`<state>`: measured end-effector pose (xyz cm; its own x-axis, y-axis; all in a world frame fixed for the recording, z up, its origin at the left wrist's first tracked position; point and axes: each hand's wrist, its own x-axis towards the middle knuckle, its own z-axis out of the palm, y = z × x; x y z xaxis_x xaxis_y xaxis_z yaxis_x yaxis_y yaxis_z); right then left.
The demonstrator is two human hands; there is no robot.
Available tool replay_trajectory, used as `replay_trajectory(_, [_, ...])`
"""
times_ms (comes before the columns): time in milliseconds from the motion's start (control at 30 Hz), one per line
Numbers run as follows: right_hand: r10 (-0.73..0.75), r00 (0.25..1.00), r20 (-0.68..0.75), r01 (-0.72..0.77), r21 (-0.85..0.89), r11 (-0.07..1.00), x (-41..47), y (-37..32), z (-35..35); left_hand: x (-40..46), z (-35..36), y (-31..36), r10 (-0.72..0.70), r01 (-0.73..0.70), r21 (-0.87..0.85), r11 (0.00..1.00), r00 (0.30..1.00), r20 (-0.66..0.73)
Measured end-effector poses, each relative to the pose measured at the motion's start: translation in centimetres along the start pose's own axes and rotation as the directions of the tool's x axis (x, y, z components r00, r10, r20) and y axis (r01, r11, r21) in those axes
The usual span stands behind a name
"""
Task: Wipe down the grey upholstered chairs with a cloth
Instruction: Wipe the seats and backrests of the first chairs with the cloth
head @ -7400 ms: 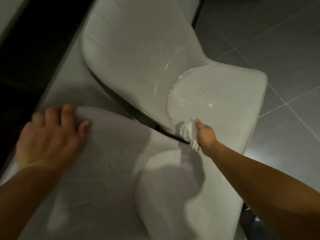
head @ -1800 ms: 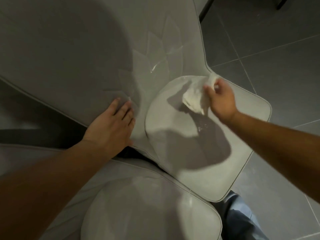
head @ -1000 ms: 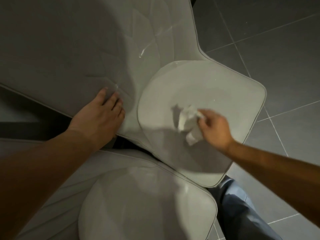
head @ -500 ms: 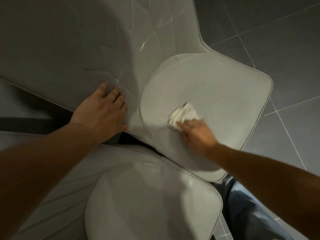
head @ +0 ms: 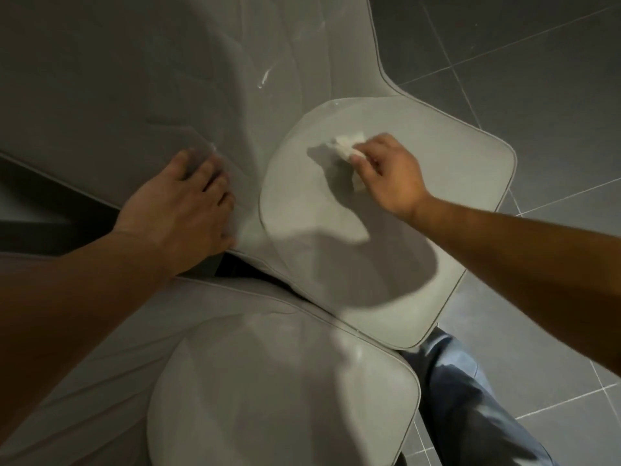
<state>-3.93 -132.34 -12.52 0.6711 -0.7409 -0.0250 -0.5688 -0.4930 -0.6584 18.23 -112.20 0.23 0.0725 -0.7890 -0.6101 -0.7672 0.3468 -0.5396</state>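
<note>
The right hand (head: pixel 386 173) pinches a small crumpled white cloth (head: pixel 346 148) between thumb and curled fingers and presses it down on the seat (head: pixel 437 196) of the farther grey upholstered chair (head: pixel 336 79), near the back of the seat where it meets the backrest. Bunching the cloth into a wad this way probably gives the fingertips something firm to push through, so the pressure lands on one small patch of fabric rather than spreading thin. The left hand (head: pixel 181 210) lies flat, fingers straight and close together, on the lower edge of that chair's backrest, just beside the seat; the likeliest reason is to brace the chair so it does not slide or rock on the tiled floor (head: pixel 537 62) while the other hand rubs. A second grey chair (head: pixel 279 391) stands nearer the person, its seat corner almost touching the front edge of the first seat, so both are within reach from one standing spot. A pale streak (head: pixel 265 77) shows on the first backrest above the seat, well apart from the cloth, and it looks as though it has not been wiped yet. The person's trouser leg (head: pixel 470 408) shows beside the nearer chair. Judging by the cloth's place, the seat is being worked, with the backrest mark and the nearer chair likely yet to come.
</note>
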Motion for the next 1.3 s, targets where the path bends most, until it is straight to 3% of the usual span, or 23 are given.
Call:
replay_trajectory(133, [-0.136, 0.957, 0.256, 0.195, -0.221, 0.956, 2.4, 0.1, 3.3, 0.1, -0.2, 0.1, -0.003, 0.003, 0.013, 1.0, 1.0, -0.002])
replay_trajectory(200, [-0.145, 0.942, 0.303, 0.234, -0.281, 0.931, 0.8, -0.9, 6.0, 0.1, -0.2, 0.0, -0.004, 0.004, 0.018, 1.0, 1.0, 0.002])
replay_trajectory(367, [-0.317, 0.844, 0.433, 0.447, -0.241, 0.861, -9.5, -5.2, 10.2, 0.0, 0.0, 0.0, 0.005, -0.005, 0.022, 1.0, 1.0, 0.019])
replay_trajectory(467, [-0.122, 0.887, 0.445, 0.107, 0.058, 0.993, -13.8, -5.7, 8.7, 0.1, 0.0, 0.1, 0.002, -0.002, 0.014, 1.0, 1.0, 0.025])
replay_trajectory(567, [0.159, 0.912, 0.379, -0.272, 0.268, 0.924, -12.4, -3.9, 5.7, 0.0, -0.1, 0.1, 0.008, -0.008, 0.006, 1.0, 0.999, 0.037])
replay_trajectory(633, [0.255, 0.932, 0.257, -0.344, 0.409, 0.845, -9.2, -2.4, 2.7, 0.0, -0.2, 0.1, 0.005, -0.005, 0.007, 1.0, 0.999, 0.051])
replay_trajectory(767, [0.294, 0.955, -0.021, -0.272, 0.321, 0.907, -1.2, 1.0, -3.2, 0.1, -0.4, 0.6, 0.006, -0.008, 0.015, 1.0, 0.994, 0.106])
replay_trajectory(900, [0.187, 0.98, -0.063, -0.189, -0.023, 0.982, 4.0, 3.8, -4.7, 1.4, -0.7, 2.1, 0.022, -0.011, -0.056, 0.998, 0.982, 0.187])
replay_trajectory(967, [0.122, 0.992, -0.011, -0.123, -0.139, 0.983, 5.3, 4.4, -3.7, 3.0, -1.0, 3.5, 0.026, 0.012, -0.188, 0.982, 0.979, 0.2])
replay_trajectory(1067, [-0.006, 0.984, 0.179, 0.047, -0.224, 0.973, 5.2, 4.1, -0.8, 5.4, -1.5, 5.8, -0.043, 0.094, -0.427, 0.899, 0.991, 0.128])
replay_trajectory(1167, [-0.154, 0.932, 0.329, 0.236, -0.226, 0.945, 3.8, 3.5, 2.4, 7.7, -0.8, 8.0, -0.117, 0.137, -0.56, 0.817, 0.991, 0.073])
replay_trajectory(1300, [-0.301, 0.823, 0.482, 0.446, -0.22, 0.868, 3.1, 3.2, 5.3, 10.3, 1.2, 9.9, -0.232, 0.283, -0.697, 0.659, 0.958, 0.169])
